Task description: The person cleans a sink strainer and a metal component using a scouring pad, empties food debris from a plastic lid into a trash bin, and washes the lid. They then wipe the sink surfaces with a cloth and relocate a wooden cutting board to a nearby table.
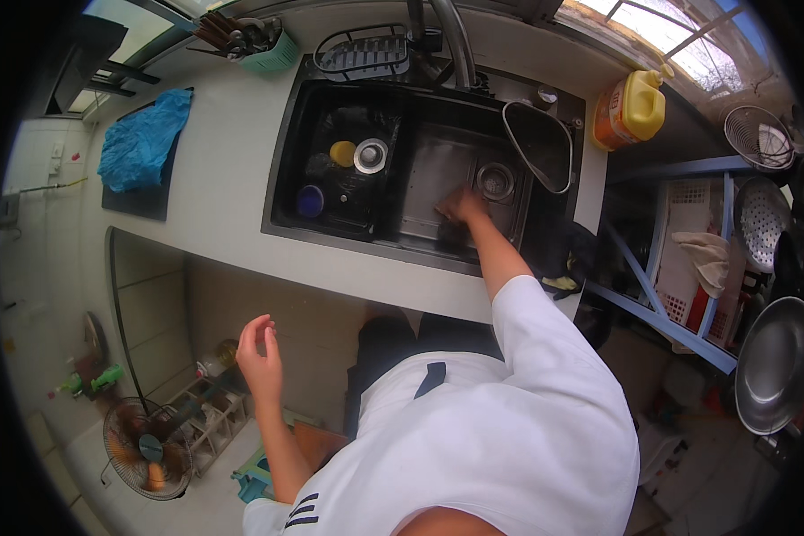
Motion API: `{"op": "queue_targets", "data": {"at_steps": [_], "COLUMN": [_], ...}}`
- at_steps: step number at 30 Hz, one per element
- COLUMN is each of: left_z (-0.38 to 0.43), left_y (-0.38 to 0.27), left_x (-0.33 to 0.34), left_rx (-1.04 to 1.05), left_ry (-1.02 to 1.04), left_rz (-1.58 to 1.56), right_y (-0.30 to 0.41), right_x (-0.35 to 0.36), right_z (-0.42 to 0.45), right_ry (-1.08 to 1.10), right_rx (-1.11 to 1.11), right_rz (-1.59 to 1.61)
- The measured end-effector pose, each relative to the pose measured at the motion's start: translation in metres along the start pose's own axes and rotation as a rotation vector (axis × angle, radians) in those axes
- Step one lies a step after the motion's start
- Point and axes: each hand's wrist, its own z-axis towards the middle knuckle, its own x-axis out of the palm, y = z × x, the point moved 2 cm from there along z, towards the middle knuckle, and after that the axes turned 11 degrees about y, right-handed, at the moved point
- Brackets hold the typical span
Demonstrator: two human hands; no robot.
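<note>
My right hand reaches down into the right basin of a black double sink, fingers low beside the drain strainer. Whether it grips anything is hard to make out. My left hand is raised in front of the counter, empty, with fingers loosely bent and apart. In the left basin lie a yellow round piece, a metal drain plug and a dark blue round object. A curved faucet rises behind the sink. A mesh-like framed basket sits at the right rim.
A yellow jug stands at the right. Dark cloth rests on the counter's right end. Blue plastic covers a black board. A green utensil basket and wire rack stand behind. A fan is at lower left, metal pans at right.
</note>
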Motion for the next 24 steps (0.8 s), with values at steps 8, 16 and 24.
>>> {"op": "queue_targets", "data": {"at_steps": [8, 16, 24], "left_z": [0.062, 0.114, 0.157], "left_y": [-0.011, -0.015, -0.040], "left_x": [0.013, -0.001, 0.015], "left_rx": [0.089, 0.206, 0.361], "left_ry": [0.142, 0.161, 0.247], "left_rz": [0.097, 0.126, 0.100], "right_y": [0.013, 0.072, 0.044], "right_x": [0.004, -0.109, -0.046], "right_z": [-0.001, -0.086, -0.057], "right_ry": [-0.056, -0.251, 0.127], "right_rx": [-0.051, -0.438, -0.072], "right_rz": [-0.055, 0.980, 0.168]}}
